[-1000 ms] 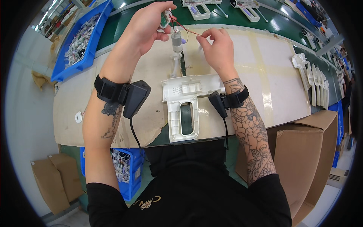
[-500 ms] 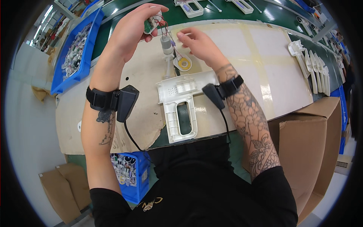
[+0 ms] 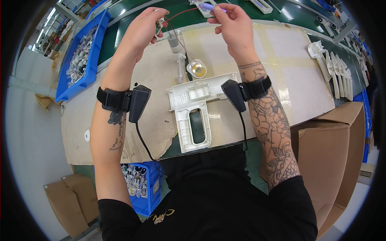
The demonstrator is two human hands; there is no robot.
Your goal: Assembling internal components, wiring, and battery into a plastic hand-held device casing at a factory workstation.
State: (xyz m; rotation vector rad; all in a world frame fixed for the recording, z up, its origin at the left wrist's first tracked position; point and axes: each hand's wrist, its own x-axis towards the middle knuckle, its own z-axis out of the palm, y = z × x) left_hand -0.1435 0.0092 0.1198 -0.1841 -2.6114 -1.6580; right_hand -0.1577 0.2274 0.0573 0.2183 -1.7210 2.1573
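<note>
My left hand (image 3: 145, 30), at the upper middle, is closed around a small circuit board (image 3: 159, 25) with wires; fingers hide much of it. Off to its right, my right hand (image 3: 234, 26) pinches a purple cylindrical battery (image 3: 206, 6), and a red wire stretches from it toward the board. Between and below my hands lie a grey-and-white motor (image 3: 174, 43), a translucent white tube part (image 3: 180, 68) and a round white piece with a yellow centre (image 3: 198, 69), joined by thin wires. Nearest me rests a white plastic housing half (image 3: 185, 116), its ribbed inside facing up.
A blue bin (image 3: 95, 56) of small parts stands at the left, another blue crate (image 3: 150, 188) below the table edge. Several white housing pieces (image 3: 335, 72) line the right side. An open cardboard box (image 3: 321, 160) sits at lower right. Further housings lie on the green surface (image 3: 177, 14) beyond.
My right hand has moved up and to the right and now holds the purple battery, drawing its red wire out. My left hand has shifted slightly, still on the board.
</note>
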